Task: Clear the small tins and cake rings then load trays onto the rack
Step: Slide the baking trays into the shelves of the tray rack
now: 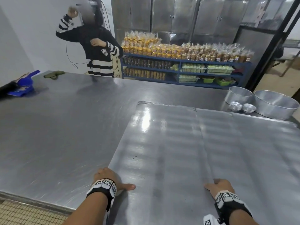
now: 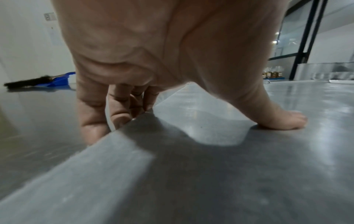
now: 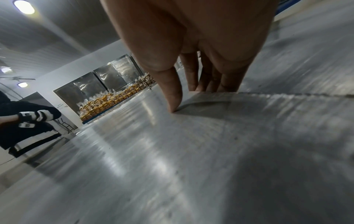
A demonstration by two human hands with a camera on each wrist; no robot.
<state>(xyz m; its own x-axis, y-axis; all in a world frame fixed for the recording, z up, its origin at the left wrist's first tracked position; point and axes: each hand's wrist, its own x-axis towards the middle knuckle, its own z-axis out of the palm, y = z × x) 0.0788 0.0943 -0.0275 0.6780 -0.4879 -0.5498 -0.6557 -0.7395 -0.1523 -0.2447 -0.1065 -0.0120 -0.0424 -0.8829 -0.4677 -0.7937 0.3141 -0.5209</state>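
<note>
I look down on a long steel table (image 1: 65, 127) with two flat metal trays lying side by side on its right half. My left hand (image 1: 110, 177) grips the near left edge of the left tray (image 1: 162, 143): the thumb lies flat on top and the fingers (image 2: 90, 118) curl down over the edge, as the left wrist view shows plainly. My right hand (image 1: 219, 186) sits at the seam between the two trays, and in the right wrist view its fingers (image 3: 191, 72) hook over the near left edge of the right tray (image 1: 251, 151) while the thumb presses at that edge, so it grips that tray.

At the far right corner of the table stand two round cake rings, a smaller ring (image 1: 238, 95) and a larger ring (image 1: 276, 104), close together. Two stacks of small tins (image 1: 242, 107) sit on the table just in front of them, beyond the trays' far edge.

At the far left end of the table lie a blue dustpan (image 1: 24, 85) with a dark brush (image 1: 8, 90) and a green cloth (image 1: 54, 74). Beyond the table another person (image 1: 95, 51) in a black and white striped top stands by a white wall. Farther back, a blue shelf (image 1: 178, 69) carries bagged baked goods (image 1: 178, 49), with steel cabinets (image 1: 178, 18) behind it. The floor near me is tiled.
</note>
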